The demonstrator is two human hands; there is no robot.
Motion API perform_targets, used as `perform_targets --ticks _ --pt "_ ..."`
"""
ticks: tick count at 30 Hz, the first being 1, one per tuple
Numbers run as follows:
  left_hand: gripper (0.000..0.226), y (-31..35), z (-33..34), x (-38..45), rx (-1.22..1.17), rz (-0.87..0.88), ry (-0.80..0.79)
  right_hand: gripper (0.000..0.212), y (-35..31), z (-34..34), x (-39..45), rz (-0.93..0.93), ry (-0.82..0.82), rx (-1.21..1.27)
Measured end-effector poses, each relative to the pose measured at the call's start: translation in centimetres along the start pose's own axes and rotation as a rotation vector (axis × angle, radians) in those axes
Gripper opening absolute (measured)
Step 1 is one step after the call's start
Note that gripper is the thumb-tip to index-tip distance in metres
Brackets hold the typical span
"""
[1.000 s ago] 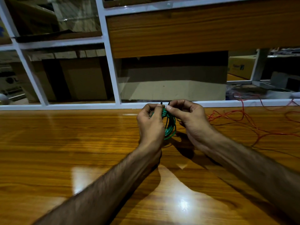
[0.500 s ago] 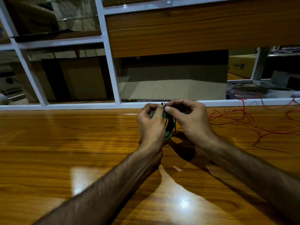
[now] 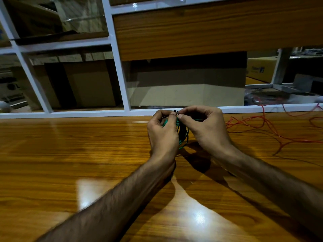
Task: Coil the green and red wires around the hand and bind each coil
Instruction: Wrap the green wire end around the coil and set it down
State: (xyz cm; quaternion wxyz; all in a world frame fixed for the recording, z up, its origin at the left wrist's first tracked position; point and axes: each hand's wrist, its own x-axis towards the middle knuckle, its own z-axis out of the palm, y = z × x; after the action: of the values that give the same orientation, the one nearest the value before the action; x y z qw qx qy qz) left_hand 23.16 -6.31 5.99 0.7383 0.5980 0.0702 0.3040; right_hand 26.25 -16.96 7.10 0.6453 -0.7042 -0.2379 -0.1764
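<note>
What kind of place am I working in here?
Probably a shop counter or stockroom: a glossy wooden counter, a white-framed glass partition with cardboard boxes stacked behind it, and loose red wire lying on the right.

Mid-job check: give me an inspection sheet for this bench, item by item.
Surface: glossy wooden table, lamp glare.
Job's things: green wire coil held between both hands above the table; red wire loose, uncoiled, at right.
Clutter: nothing seen.
Grippers: left hand and right hand pinch the coil's top.
Cables: red wire trails off right edge.
Surroundings: white-framed glass partition; cardboard boxes behind.
</note>
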Motion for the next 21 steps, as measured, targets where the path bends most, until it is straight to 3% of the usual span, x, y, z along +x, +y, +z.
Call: perform_targets --ticks 10,21 --pt "0.011 -0.1 -0.1 0.0 -0.002 0.022 -0.007 0.009 -0.9 -0.6 0.1 0.124 -0.048 0.118" --pt "0.018 -0.1 0.2 -0.1 -0.001 0.024 0.02 0.03 -1.1 -1.3 0.9 0.41 -0.108 0.234"
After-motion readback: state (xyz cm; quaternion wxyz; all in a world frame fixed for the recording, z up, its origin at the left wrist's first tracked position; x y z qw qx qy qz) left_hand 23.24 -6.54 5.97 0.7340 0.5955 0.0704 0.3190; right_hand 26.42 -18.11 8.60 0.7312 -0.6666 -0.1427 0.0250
